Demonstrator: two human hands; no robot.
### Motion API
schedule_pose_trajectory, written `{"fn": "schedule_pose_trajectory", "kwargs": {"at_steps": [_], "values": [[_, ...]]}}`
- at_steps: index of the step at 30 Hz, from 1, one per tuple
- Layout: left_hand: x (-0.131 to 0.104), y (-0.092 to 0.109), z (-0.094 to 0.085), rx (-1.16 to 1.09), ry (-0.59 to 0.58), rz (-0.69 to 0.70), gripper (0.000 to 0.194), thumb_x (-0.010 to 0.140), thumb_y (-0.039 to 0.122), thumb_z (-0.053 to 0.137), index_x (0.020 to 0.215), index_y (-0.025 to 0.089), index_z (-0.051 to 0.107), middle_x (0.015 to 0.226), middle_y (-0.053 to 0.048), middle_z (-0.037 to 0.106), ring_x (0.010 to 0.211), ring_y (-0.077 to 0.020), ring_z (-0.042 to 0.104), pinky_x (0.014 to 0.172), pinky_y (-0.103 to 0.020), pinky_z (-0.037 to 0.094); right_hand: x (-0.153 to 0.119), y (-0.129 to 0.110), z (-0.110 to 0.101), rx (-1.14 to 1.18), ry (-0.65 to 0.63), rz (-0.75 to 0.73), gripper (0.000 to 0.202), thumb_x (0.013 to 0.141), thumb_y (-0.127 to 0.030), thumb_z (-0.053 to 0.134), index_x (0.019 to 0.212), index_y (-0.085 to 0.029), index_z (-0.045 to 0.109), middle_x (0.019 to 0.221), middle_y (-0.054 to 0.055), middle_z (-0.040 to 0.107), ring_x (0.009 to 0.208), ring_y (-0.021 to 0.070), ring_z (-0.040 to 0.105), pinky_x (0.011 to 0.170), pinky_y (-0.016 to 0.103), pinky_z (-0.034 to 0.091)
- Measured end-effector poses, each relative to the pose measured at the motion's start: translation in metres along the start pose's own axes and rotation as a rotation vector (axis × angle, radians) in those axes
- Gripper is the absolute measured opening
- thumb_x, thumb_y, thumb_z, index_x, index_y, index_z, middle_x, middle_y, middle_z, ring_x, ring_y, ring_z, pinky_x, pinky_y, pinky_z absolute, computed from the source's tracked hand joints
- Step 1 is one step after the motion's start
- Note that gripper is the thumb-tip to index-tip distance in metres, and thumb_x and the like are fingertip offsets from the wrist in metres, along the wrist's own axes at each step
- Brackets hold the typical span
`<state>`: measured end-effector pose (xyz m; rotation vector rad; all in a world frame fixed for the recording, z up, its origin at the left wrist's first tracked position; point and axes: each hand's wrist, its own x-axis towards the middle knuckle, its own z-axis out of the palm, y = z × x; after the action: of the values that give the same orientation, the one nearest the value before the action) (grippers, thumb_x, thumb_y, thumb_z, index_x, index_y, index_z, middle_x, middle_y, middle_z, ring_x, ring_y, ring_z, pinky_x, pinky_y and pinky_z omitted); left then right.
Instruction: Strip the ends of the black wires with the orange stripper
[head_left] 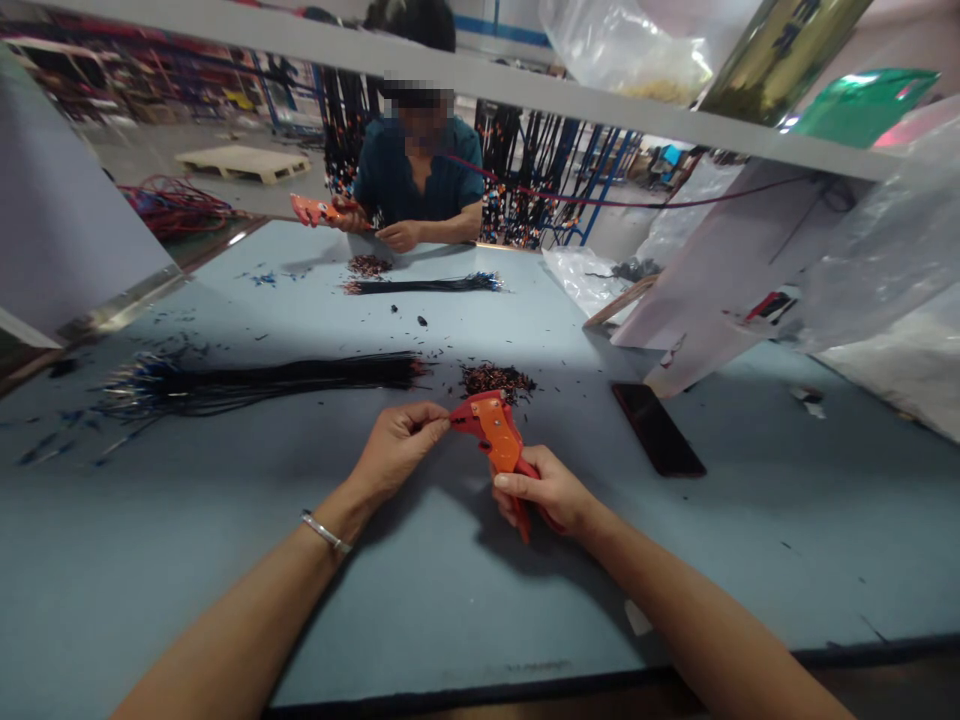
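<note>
My right hand (544, 490) is wrapped round the handles of an orange and red wire stripper (499, 430), its head pointing left. My left hand (405, 440), with a silver bracelet at the wrist, is pinched right at the tool's jaws; what its fingers hold is too small to make out. Behind my left hand lies a long bundle of black wires (300, 380), with blue and white ends at the left. A pile of small dark and copper-coloured scraps (495, 380) sits just beyond the tool's head.
A black phone (658, 430) lies to the right. Across the blue-grey table (450, 620), a person (420, 180) holds a similar stripper (319, 211) behind a smaller wire bundle (424, 286). A white shelf bar (600, 100) crosses above, with plastic bags at the right.
</note>
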<state>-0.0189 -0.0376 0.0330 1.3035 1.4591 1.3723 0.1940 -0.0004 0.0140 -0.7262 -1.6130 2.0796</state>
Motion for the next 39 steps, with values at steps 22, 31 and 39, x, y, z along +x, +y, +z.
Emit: {"fn": "schedule_pose_trajectory", "kwargs": {"at_steps": [22,31,39], "values": [[0.005,-0.009,-0.003,0.025,0.052,-0.038,0.025,0.072,0.04,0.067,0.072,0.015,0.069,0.068,-0.001,0.062,0.065,-0.013,0.051,0.059,-0.022,0.04,0.003,-0.002,-0.004,0.284,0.018,0.023,0.03,0.072,-0.035,0.076,0.081,-0.013,0.059,0.064,0.001,0.063,0.052,0.013,0.062,0.049,0.023,0.05],[0.004,-0.012,-0.001,-0.007,0.079,-0.052,0.025,0.071,0.04,0.068,0.068,0.015,0.068,0.065,0.001,0.059,0.063,-0.0118,0.048,0.059,-0.022,0.038,0.005,0.002,-0.009,0.402,-0.033,0.021,0.033,0.074,-0.032,0.075,0.096,-0.012,0.061,0.081,0.004,0.066,0.069,0.0184,0.069,0.062,0.03,0.055],[0.003,-0.007,0.002,-0.031,0.108,-0.064,0.025,0.07,0.04,0.069,0.069,0.015,0.067,0.064,0.001,0.059,0.061,-0.0112,0.047,0.058,-0.022,0.037,0.003,0.001,-0.007,0.358,-0.076,0.002,0.034,0.074,-0.03,0.076,0.098,-0.012,0.06,0.084,0.005,0.065,0.071,0.0178,0.068,0.06,0.029,0.055]]}}
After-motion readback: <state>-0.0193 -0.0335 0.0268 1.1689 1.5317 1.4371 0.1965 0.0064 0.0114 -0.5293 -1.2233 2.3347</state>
